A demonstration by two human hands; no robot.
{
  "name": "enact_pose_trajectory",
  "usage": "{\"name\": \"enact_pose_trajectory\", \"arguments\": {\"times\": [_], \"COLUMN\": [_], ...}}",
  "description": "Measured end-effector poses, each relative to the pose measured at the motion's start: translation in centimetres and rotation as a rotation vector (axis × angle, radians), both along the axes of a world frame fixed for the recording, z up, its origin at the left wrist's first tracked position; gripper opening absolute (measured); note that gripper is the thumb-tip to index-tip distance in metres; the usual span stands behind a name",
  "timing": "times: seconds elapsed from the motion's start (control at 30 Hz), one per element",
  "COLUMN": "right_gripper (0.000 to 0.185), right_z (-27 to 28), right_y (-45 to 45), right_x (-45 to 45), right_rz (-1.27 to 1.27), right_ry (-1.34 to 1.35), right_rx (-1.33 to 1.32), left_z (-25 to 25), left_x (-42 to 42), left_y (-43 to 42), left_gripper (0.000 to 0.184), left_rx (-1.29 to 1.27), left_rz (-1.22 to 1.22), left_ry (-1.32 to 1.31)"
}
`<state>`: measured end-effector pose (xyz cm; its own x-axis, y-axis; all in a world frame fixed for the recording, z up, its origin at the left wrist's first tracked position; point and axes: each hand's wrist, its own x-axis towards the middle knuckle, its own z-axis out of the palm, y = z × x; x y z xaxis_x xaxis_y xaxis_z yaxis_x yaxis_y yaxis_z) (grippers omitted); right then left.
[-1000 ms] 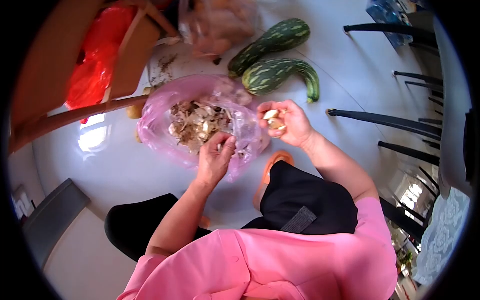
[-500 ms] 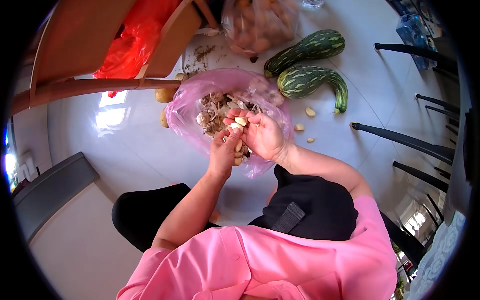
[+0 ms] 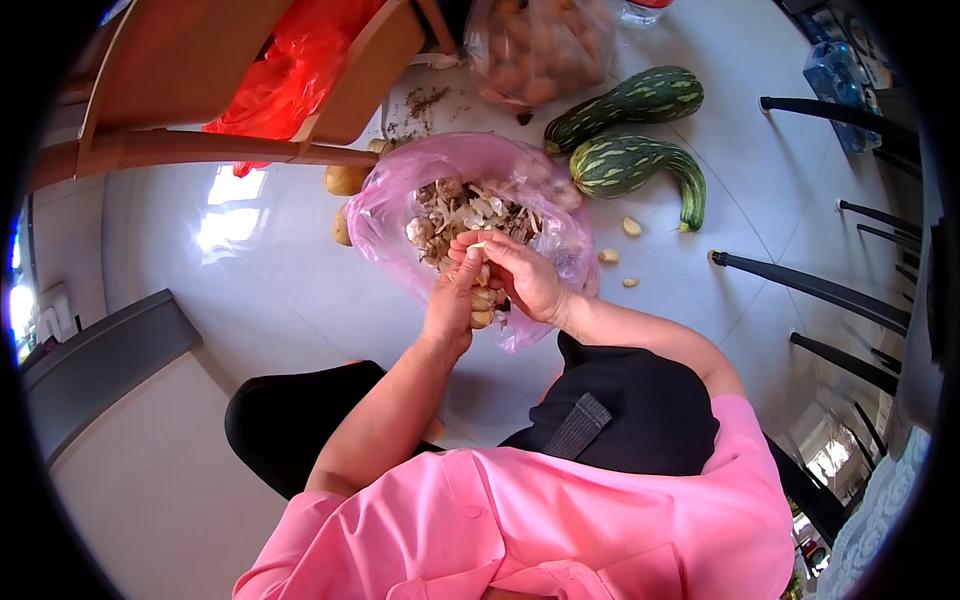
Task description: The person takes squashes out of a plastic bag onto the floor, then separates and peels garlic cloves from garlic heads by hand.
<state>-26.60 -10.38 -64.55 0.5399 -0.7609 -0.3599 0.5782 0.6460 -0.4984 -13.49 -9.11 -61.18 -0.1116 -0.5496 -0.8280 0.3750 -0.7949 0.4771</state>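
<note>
My left hand (image 3: 450,308) and my right hand (image 3: 532,284) meet over the near part of an open pink plastic bag (image 3: 382,205). A pale garlic clove (image 3: 477,246) is pinched between their fingertips. More garlic cloves (image 3: 483,300) show below, between the hands, seemingly in the curled left fingers, which are partly hidden. Inside the bag lie garlic bulbs (image 3: 420,231) and loose papery skins (image 3: 485,210). To the right of the bag, a few peeled cloves (image 3: 631,227) rest on the tiled floor.
Two striped green squashes (image 3: 625,168) lie beyond the bag's right side. Behind is a clear bag of round brownish produce (image 3: 540,55). Potatoes (image 3: 346,180) sit at the left by a wooden chair (image 3: 180,70) with a red bag (image 3: 290,75). Black furniture legs (image 3: 810,290) stand right.
My right hand's fingers have curled inward from a more open palm, closing around the clove at the fingertips. The view has shifted slightly, so the surroundings sit a little further right.
</note>
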Motion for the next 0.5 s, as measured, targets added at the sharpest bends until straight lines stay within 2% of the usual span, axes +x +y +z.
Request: {"name": "enact_pose_trajectory", "arguments": {"times": [0.1,0.17,0.23,0.37,0.43,0.5], "right_gripper": [0.033,0.033,0.030,0.030,0.031,0.030], "right_z": [0.5,0.7,0.4,0.6,0.6,1.0], "right_y": [-0.5,-0.7,-0.9,-1.5,-2.0,-1.9], "right_x": [-0.4,-0.5,-1.1,-2.1,-2.2,-1.9], "right_rz": [-0.017,-0.061,0.013,-0.018,-0.035,-0.052], "right_ry": [0.098,0.120,0.535,0.695,0.815,0.793], "right_rx": [-0.029,-0.040,-0.432,-0.625,-1.056,-1.006], "left_z": [-0.2,0.4,-0.3,-0.9,-1.5,-1.5], "left_x": [0.5,0.3,0.7,1.0,1.5,1.8], "left_y": [-0.2,-0.3,-0.1,0.2,0.1,-0.1], "left_gripper": [0.027,0.033,0.031,0.028,0.028,0.028], "left_rx": [0.000,0.015,0.021,0.007,-0.009,-0.028], "left_rz": [0.024,0.022,0.053,0.175,0.140,0.110], "left_ry": [0.118,0.152,0.209,0.431,0.437,0.443]}}
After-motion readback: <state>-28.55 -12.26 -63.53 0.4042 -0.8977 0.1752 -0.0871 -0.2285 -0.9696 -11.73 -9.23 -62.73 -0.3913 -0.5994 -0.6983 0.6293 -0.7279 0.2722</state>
